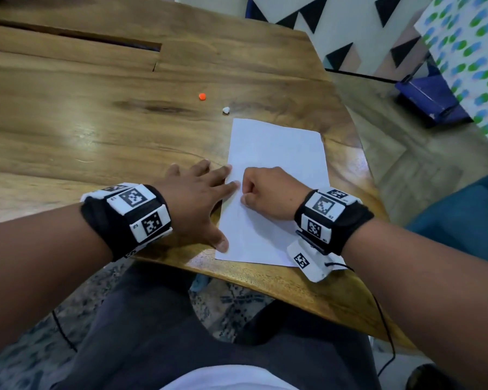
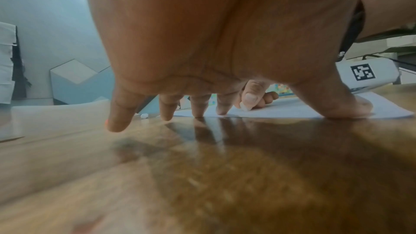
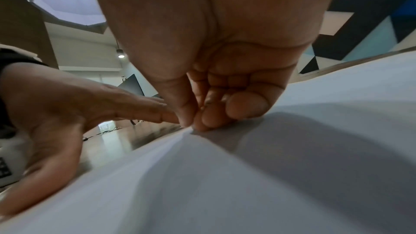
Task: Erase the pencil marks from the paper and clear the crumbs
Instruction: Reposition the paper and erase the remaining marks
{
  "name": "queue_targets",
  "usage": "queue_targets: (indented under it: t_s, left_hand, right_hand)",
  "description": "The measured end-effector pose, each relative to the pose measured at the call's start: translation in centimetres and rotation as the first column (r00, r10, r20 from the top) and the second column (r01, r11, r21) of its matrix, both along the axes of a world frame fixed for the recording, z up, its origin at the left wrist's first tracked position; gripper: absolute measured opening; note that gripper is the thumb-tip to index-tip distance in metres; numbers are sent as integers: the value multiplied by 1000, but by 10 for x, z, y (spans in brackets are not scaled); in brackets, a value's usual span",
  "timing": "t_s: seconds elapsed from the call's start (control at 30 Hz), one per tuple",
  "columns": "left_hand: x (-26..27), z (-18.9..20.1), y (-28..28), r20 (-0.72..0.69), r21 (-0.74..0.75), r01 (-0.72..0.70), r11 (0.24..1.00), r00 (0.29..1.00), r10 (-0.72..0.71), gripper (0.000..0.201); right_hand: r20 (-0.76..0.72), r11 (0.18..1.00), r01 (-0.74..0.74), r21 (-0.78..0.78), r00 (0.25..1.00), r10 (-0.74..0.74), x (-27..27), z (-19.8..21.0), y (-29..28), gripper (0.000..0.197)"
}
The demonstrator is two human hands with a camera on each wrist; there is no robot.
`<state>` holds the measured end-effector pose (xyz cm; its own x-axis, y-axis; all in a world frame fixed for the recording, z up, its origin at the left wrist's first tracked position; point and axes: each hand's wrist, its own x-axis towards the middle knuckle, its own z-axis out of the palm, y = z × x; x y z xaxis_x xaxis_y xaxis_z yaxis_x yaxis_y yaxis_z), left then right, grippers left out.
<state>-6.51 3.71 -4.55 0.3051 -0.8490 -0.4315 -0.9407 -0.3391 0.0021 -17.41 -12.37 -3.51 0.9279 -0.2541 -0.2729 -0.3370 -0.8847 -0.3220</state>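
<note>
A white sheet of paper [image 1: 279,153] lies on the wooden table [image 1: 96,130] near its front right edge; I see no pencil marks on it. My left hand [image 1: 206,192] is spread flat, with the thumb and forefinger tip pressing on the sheet's left edge and the other fingers on the wood. My right hand [image 1: 245,192] is curled on the paper, thumb and forefinger pinched together at that same left edge. In the right wrist view the paper [image 3: 225,184] rises in a slight ridge up to the pinching fingertips [image 3: 202,122]. The left wrist view shows the right thumb [image 2: 249,99] pressed down on the sheet [image 2: 292,109].
A small white lump [image 1: 226,109] and a small orange lump [image 1: 202,96] lie on the wood beyond the paper's far left corner. A long slot [image 1: 76,38] cuts the tabletop at the back left. The table's curved edge runs close in front of my lap.
</note>
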Motion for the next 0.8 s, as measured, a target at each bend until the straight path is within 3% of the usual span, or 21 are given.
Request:
queue_targets:
  t_s: [0.23, 0.3, 0.47, 0.53, 0.7, 0.8]
  left_hand:
    - [-1, 3, -4, -22, 28, 31, 999, 999, -31, 130]
    - [-1, 1, -4, -36, 30, 26, 999, 999, -25, 130]
    - [-1, 2, -6, -59, 60, 15, 998, 998, -11, 132]
    - [-1, 2, -7, -69, 63, 17, 998, 998, -13, 131]
    - [0, -1, -9, -59, 61, 20, 998, 998, -17, 130]
    - [0, 0, -11, -55, 72, 30, 997, 998, -26, 131]
  right_hand:
    - [-71, 962, -271, 38, 959, 273, -40, -2, 29, 14]
    - [-45, 962, -273, 2, 961, 273, -37, -3, 26, 13]
    - [22, 994, -77, -80, 997, 79, -7, -5, -3, 9]
    - [16, 990, -125, -61, 992, 126, -12, -5, 1, 8]
    - [-54, 914, -406, -3, 912, 406, -42, -4, 29, 14]
    - [-21, 960, -270, -78, 963, 269, -25, -4, 3, 10]
